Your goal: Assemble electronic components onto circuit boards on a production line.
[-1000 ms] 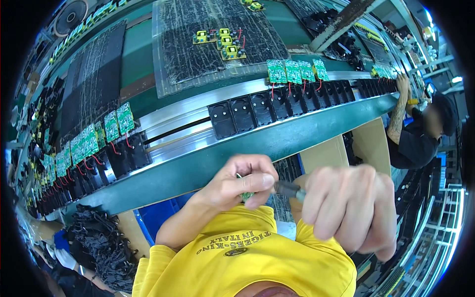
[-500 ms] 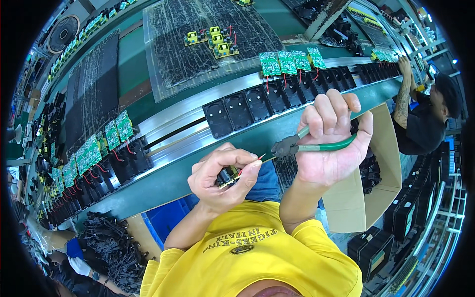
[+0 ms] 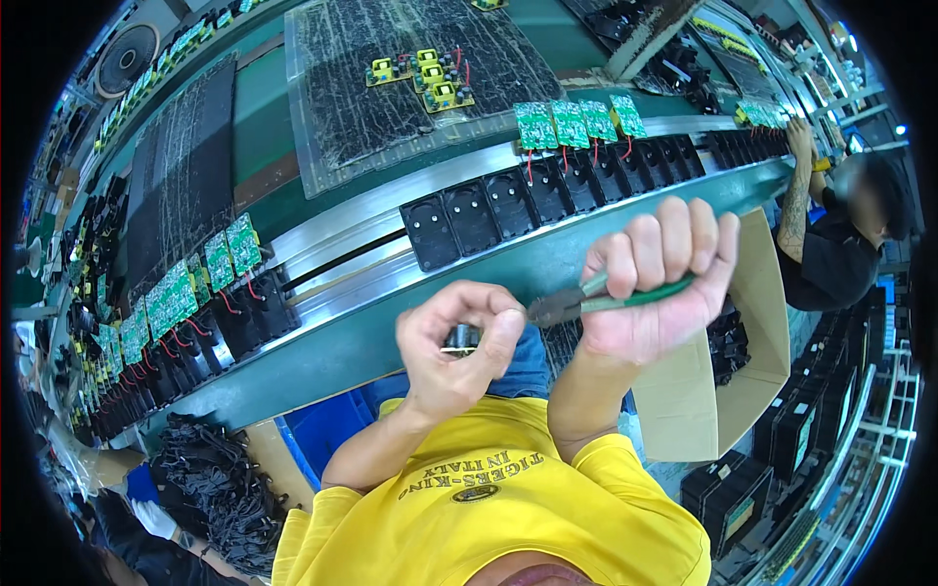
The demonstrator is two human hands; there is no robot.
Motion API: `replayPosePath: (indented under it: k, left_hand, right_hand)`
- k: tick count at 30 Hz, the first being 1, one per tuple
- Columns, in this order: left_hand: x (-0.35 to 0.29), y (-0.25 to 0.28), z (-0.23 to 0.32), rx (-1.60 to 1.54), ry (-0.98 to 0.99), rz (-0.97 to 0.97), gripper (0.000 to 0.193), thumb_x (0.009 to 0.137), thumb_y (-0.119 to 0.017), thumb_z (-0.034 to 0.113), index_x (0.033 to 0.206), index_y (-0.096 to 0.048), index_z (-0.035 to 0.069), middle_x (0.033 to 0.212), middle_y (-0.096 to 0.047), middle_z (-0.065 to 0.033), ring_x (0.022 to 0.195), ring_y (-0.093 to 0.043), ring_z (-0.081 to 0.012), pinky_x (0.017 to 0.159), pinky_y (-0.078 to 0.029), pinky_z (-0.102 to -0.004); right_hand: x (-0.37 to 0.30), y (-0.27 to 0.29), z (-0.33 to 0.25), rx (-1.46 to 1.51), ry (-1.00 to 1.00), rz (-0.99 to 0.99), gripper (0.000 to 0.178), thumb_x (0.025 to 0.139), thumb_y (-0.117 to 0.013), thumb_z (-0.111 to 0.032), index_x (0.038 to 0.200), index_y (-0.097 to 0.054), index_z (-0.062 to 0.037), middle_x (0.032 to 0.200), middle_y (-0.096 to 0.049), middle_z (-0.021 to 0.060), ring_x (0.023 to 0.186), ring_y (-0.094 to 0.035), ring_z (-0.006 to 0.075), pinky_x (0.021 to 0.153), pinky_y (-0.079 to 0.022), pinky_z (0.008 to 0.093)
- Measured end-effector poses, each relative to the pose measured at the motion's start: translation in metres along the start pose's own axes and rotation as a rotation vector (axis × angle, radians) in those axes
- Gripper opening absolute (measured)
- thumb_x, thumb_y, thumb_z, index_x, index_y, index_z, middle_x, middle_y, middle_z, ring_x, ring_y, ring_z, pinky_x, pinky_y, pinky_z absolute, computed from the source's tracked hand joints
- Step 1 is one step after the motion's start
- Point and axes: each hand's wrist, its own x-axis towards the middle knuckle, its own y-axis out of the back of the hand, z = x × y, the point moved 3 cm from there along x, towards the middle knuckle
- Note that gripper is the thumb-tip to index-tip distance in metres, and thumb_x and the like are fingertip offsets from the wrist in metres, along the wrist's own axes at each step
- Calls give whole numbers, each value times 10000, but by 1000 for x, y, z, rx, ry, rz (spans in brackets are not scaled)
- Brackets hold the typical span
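Note:
My left hand (image 3: 430,337) is closed around a small circuit board (image 3: 463,339), its dark round parts showing between thumb and fingers. In my right hand (image 3: 669,254) is a pair of green-handled pliers (image 3: 557,309), the fingers wrapped round the handles. The dark jaws point left and reach the left thumb and fingertip. What lies between the jaws is hidden by those fingertips. Beyond the hands, a row of black plastic casings (image 3: 509,203) lies along the metal rail. Several green circuit boards (image 3: 571,124) with red wires rest at the casings' far edge.
Yellow-topped circuit boards (image 3: 445,95) lie on the worn dark mat (image 3: 342,127). More green boards (image 3: 172,301) line the left side. An open cardboard box (image 3: 757,391) stands right, a heap of black cables (image 3: 215,498) lower left. A co-worker (image 3: 840,234) is at far right.
My right hand has closed on the pliers' handles, bringing them together. My left hand has moved slightly right and up, and the wire end seen at its fingertips is no longer visible.

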Motion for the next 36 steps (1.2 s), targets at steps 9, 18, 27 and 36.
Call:
replayPosePath:
  k: [9,18,27,36]
  left_hand:
    - [-2,-10,-4,-509,642,-371,174,1134,-624,151,1071,-706,11,584,-462,27,508,-362,-97,515,-300,-271]
    - [3,-24,4,-452,420,-221,120,1123,-659,107,1099,-685,-7,679,-557,-3,549,-428,-88,529,-377,-245]
    - [6,-19,-1,-159,-300,45,100,1059,-685,-16,1155,-672,-40,747,-652,-55,533,-502,-96,507,-446,-240]
    - [3,-15,-3,-121,-265,83,126,1036,-709,-32,1156,-671,-44,755,-669,-53,527,-520,-93,512,-456,-231]
  right_hand:
    - [19,-59,-2,-95,-267,-825,500,1191,-520,-381,782,-596,-104,629,-475,43,447,-283,159,448,-248,313]
    - [12,-89,3,-414,-101,-596,375,1165,-547,-368,905,-611,-105,659,-541,68,462,-330,158,478,-314,323]
    - [12,-50,-8,-187,153,-19,282,1165,-487,-388,1055,-542,-134,866,-408,-17,650,-295,135,588,-286,344]
    - [4,-40,5,-118,149,125,274,1160,-490,-359,1029,-544,-124,862,-423,-14,667,-316,126,606,-294,339]
